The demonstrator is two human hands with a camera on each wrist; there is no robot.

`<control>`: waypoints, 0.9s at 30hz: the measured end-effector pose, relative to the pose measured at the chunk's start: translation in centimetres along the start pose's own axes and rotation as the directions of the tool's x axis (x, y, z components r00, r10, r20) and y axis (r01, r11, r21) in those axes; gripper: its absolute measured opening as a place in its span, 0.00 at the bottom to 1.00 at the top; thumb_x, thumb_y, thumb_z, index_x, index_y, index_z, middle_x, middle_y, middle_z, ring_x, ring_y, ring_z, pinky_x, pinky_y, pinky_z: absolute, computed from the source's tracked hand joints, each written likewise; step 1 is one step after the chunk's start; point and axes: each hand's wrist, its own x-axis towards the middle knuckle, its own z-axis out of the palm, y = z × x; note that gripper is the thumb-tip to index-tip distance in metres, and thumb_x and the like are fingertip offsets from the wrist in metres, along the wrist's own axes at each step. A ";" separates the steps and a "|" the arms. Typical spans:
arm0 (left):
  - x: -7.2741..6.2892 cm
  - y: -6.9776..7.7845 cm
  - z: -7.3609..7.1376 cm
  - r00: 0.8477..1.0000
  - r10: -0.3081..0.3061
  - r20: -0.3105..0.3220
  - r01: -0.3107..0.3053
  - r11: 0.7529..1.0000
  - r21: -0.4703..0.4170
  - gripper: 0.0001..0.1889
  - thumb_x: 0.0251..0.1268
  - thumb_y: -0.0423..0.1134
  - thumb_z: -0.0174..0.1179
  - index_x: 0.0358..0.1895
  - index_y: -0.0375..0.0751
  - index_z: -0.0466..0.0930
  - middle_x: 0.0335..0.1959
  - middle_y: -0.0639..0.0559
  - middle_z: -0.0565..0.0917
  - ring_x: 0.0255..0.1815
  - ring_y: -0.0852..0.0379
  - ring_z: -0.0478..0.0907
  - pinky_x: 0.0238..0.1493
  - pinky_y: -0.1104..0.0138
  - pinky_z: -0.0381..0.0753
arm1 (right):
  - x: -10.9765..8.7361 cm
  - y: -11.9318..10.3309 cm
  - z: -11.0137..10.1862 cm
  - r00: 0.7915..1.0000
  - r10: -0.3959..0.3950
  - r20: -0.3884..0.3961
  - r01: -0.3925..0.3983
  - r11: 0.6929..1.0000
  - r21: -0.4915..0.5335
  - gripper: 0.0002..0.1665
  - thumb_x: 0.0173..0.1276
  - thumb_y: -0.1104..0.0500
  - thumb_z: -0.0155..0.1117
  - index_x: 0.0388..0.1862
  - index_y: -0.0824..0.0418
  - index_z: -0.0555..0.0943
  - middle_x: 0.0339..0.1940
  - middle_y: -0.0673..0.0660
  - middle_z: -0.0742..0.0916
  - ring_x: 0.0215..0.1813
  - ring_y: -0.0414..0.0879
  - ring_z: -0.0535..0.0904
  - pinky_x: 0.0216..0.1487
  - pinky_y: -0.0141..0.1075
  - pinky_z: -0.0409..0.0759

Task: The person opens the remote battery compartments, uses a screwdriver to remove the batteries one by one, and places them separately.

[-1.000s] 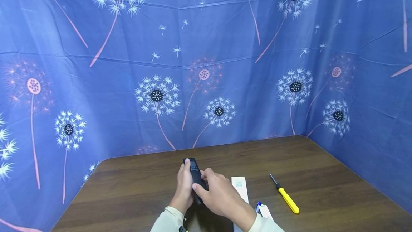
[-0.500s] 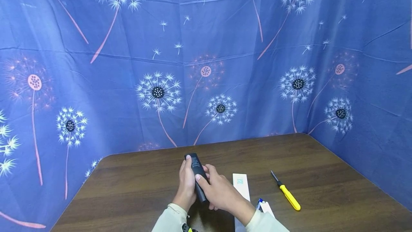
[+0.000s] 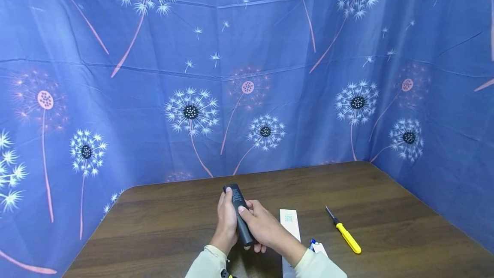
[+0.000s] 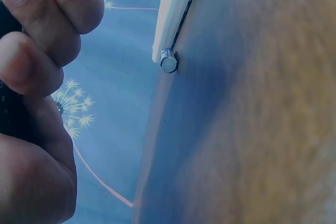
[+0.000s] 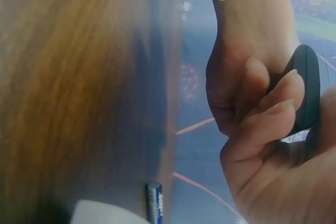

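Observation:
Both hands hold a black remote control [image 3: 244,230] over the table, its printed back facing up. My left hand [image 3: 225,222] grips its left side, the thumb lying along the upper part. From the right, my right hand [image 3: 267,228] grips it, with the thumb on its back near the middle and fingertips showing underneath. The lower end of the remote sticks out between the hands. In the right wrist view, curled fingers overlap the remote's dark rounded end [image 5: 311,93]. In the left wrist view, fingers hide most of it.
A white box [image 3: 290,222] with a QR code lies beside the right forearm. A blue battery [image 5: 155,202] and a small white piece [image 3: 320,248] lie close by. Farther right is a yellow-handled screwdriver [image 3: 347,237]. Dandelion-print cloth [image 3: 308,98] hangs behind the wooden table [image 3: 162,226].
The right thumb has moved higher along the remote, and more of the remote's lower end shows. Both hands have shifted slightly right in the head view; the grip of both continues.

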 end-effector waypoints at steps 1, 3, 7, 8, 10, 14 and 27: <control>0.0 0.0 0.0 1.000 0.002 -0.005 -0.002 1.000 0.001 0.25 0.83 0.55 0.29 0.59 0.34 0.60 0.30 0.44 0.81 0.31 0.50 0.82 0.39 0.61 0.81 | 0.0 0.0 0.0 1.000 0.008 0.009 -0.009 1.000 0.024 0.38 0.80 0.41 0.48 0.69 0.71 0.62 0.13 0.60 0.83 0.06 0.41 0.71 0.06 0.33 0.66; -0.1 0.0 0.0 1.000 0.011 -0.017 -0.010 1.000 0.011 0.25 0.83 0.55 0.30 0.58 0.34 0.61 0.31 0.43 0.81 0.32 0.50 0.81 0.40 0.62 0.79 | 0.0 0.1 0.0 0.999 0.026 0.026 -0.027 0.998 0.063 0.39 0.80 0.39 0.47 0.69 0.71 0.62 0.13 0.60 0.83 0.06 0.40 0.70 0.06 0.32 0.65; -0.3 0.0 0.0 0.999 0.017 -0.032 -0.016 0.999 0.036 0.26 0.83 0.56 0.31 0.58 0.34 0.63 0.33 0.42 0.80 0.34 0.49 0.79 0.42 0.61 0.77 | 0.1 0.2 0.0 0.997 0.048 0.051 -0.054 0.992 0.113 0.39 0.79 0.37 0.46 0.65 0.71 0.64 0.15 0.62 0.84 0.06 0.40 0.70 0.06 0.31 0.65; -0.3 0.0 0.0 0.999 0.018 -0.030 -0.017 0.999 0.035 0.26 0.83 0.56 0.31 0.58 0.34 0.63 0.33 0.42 0.80 0.34 0.49 0.79 0.42 0.61 0.77 | 0.1 0.2 0.0 0.998 0.045 0.051 -0.051 0.992 0.119 0.39 0.79 0.37 0.46 0.66 0.71 0.64 0.15 0.62 0.84 0.06 0.40 0.70 0.06 0.31 0.65; -0.3 0.0 0.0 1.000 0.009 -0.024 -0.009 1.000 0.023 0.27 0.82 0.57 0.31 0.58 0.35 0.62 0.32 0.43 0.80 0.33 0.50 0.80 0.41 0.62 0.78 | 0.1 0.2 -0.1 0.998 0.039 0.040 -0.045 0.990 0.134 0.39 0.79 0.37 0.48 0.65 0.72 0.66 0.15 0.62 0.84 0.06 0.39 0.70 0.06 0.31 0.65; -0.2 0.2 0.2 1.000 -0.012 -0.004 0.012 1.000 -0.023 0.27 0.82 0.58 0.31 0.57 0.35 0.62 0.31 0.44 0.81 0.30 0.51 0.82 0.39 0.63 0.80 | -0.1 0.1 -0.1 0.999 0.050 -0.005 -0.049 0.983 0.179 0.40 0.76 0.39 0.55 0.70 0.71 0.66 0.18 0.61 0.83 0.08 0.39 0.70 0.07 0.29 0.65; -0.5 0.9 0.7 0.999 -0.029 0.015 0.030 0.995 -0.091 0.27 0.82 0.58 0.30 0.60 0.36 0.60 0.33 0.47 0.80 0.30 0.52 0.80 0.38 0.62 0.80 | -0.5 -1.0 -0.5 0.999 0.052 -0.006 -0.049 0.963 0.263 0.43 0.74 0.46 0.61 0.77 0.68 0.60 0.30 0.61 0.86 0.09 0.40 0.72 0.08 0.28 0.65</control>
